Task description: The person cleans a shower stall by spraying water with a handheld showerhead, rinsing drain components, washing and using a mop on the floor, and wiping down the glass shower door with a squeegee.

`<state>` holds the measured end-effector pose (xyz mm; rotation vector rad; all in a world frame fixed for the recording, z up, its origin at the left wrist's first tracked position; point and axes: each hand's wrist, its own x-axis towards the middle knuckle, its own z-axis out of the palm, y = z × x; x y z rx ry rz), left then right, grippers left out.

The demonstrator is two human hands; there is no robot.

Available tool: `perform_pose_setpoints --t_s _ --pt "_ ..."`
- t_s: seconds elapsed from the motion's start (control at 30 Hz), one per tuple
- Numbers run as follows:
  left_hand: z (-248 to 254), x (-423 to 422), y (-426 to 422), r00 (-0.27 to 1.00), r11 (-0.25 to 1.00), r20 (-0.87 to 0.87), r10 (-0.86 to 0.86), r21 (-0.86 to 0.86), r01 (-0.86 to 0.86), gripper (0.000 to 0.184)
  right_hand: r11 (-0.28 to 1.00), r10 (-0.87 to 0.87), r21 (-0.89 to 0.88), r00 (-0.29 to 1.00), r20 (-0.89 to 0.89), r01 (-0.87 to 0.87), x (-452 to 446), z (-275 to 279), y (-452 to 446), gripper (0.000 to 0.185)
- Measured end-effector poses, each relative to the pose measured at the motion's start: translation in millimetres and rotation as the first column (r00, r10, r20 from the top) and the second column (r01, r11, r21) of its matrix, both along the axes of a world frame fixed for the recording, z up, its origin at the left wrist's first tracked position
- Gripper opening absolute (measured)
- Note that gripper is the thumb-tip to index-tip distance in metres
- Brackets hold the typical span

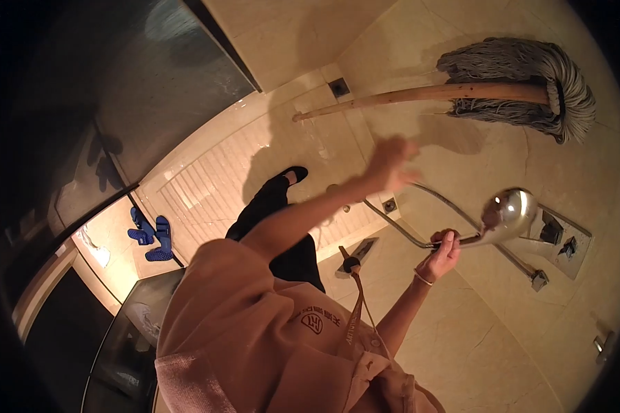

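Observation:
In my right hand (443,256) is the handle of a round chrome shower head (511,212), held out in front of the wall with its dome-shaped back shining. A metal shower hose (399,226) runs from the handle back toward my left forearm. Another stretch of it leads from near my left hand toward a wall fitting (539,279). My left hand (393,165) is raised by the hose, blurred, its fingers apart and nothing visible in them. Whether it touches the hose I cannot tell.
A grey string mop (523,89) with a wooden handle stands against the tiled wall. Shower controls (561,241) sit behind the shower head. Floor drains (339,87) are set in the ribbed floor (207,172). Blue slippers (160,237) lie beyond the dark glass panel (138,82).

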<state>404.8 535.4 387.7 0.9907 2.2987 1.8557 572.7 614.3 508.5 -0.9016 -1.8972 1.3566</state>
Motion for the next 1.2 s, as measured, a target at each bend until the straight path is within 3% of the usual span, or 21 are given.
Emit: perform_pose_setpoints --t_s 0.03,0.07,0.1,0.13,0.17,0.2,0.27,0.3,0.33,0.4,0.47,0.57,0.63,0.7,0.77,0.87,1.0,1.03,1.17,1.2 --pt "6.6 30.6 -2.5 0.971 0.938 0.094 -0.221 0.292 0.185 0.061 0.992 0.123 -0.041 0.988 0.093 -0.120 20.1 -10.9 3.2 0.031" --pt "29.6 54.3 -3.9 0.920 0.907 0.115 -0.375 0.251 0.338 0.063 0.987 0.134 -0.082 0.991 -0.017 -0.135 30.6 -33.0 2.5 0.034" --pt "63.3 72.7 -14.1 0.956 0.924 0.010 -0.294 0.256 0.282 0.064 0.981 0.137 -0.124 0.982 -0.126 -0.153 43.0 -57.0 -1.5 0.039" --pt "71.3 87.8 -12.7 0.940 0.885 -0.061 -0.334 0.322 0.335 0.058 0.971 0.131 -0.165 0.964 -0.230 -0.171 57.9 -78.2 -7.0 0.045" --pt "85.8 96.3 -21.6 0.886 0.914 0.272 -0.375 0.267 0.305 0.051 0.945 0.136 -0.288 0.986 -0.098 -0.159 75.9 -92.6 -9.3 0.057" --pt "99.6 103.7 -29.3 0.736 0.932 0.573 -0.362 0.208 0.296 0.044 0.938 0.174 -0.289 0.981 -0.082 -0.191 78.6 -94.2 -15.8 0.058" --pt "89.1 109.3 -31.7 0.733 0.947 0.600 -0.320 0.174 0.271 0.032 0.923 0.123 -0.357 0.990 -0.073 -0.141 41.0 -57.2 -58.4 0.057" --pt "75.5 125.4 -29.6 0.784 0.954 0.573 -0.240 0.290 0.080 0.026 0.952 0.167 -0.254 0.985 -0.035 -0.170 52.6 -76.8 -51.0 0.053" --pt "72.8 129.2 -36.4 0.753 0.941 0.614 -0.237 0.339 0.021 0.027 0.967 0.158 -0.224 0.973 0.169 -0.118 47.8 -66.8 -47.8 0.043" --pt "71.1 129.0 -58.3 0.769 0.941 0.623 -0.145 0.326 -0.087 0.027 0.953 0.281 0.023 0.906 0.317 -0.303 29.6 -53.6 -22.4 0.031" --pt "59.3 122.9 -76.3 0.746 0.967 0.659 -0.093 0.239 -0.091 0.029 0.942 0.230 0.197 0.952 0.202 -0.270 -19.4 -29.4 -1.5 0.030" --pt "57.6 113.0 -102.0 0.725 0.988 0.688 0.037 0.083 -0.130 0.034 0.929 0.184 0.315 0.981 0.054 -0.192 -119.6 4.6 46.4 0.043" --pt "41.6 110.4 -111.3 0.700 0.985 0.714 0.003 0.120 -0.127 0.034 0.978 0.080 0.198 0.994 -0.074 -0.064 -192.0 32.5 73.0 0.055" --pt "23.0 113.9 -118.0 0.689 0.979 0.725 -0.005 0.143 -0.143 0.033 0.999 -0.007 -0.050 1.000 -0.008 0.006 -246.7 43.6 127.8 0.057" --pt "10.9 116.0 -114.8 0.703 0.971 0.711 0.008 0.163 -0.176 0.031 0.973 0.111 -0.199 0.993 -0.031 -0.115 -259.8 64.6 131.0 0.057" --pt "15.1 115.4 -117.8 0.768 0.974 0.641 0.001 0.172 -0.145 0.030 0.989 0.005 -0.143 0.982 0.191 0.022 -270.3 69.6 119.3 0.056" --pt "12.8 108.0 -107.1 0.805 0.979 0.591 -0.052 0.189 -0.075 0.030 0.905 -0.331 -0.266 0.942 0.054 0.333 -304.0 72.8 65.5 0.059" --pt "13.9 106.6 -107.1 0.787 0.976 0.611 -0.080 0.210 -0.064 0.030 0.892 -0.350 -0.318 0.936 -0.037 0.321 -310.9 67.2 66.7 0.057" --pt "6.5 108.6 -102.1 0.779 0.950 0.604 -0.169 0.310 -0.034 0.030 0.895 -0.357 -0.272 0.933 0.038 0.353 -322.5 67.8 75.4 0.049" --pt "6.7 107.6 -101.2 0.792 0.940 0.583 -0.181 0.339 -0.034 0.030 0.907 -0.329 -0.285 0.944 -0.017 0.311 -321.2 67.4 73.6 0.050"
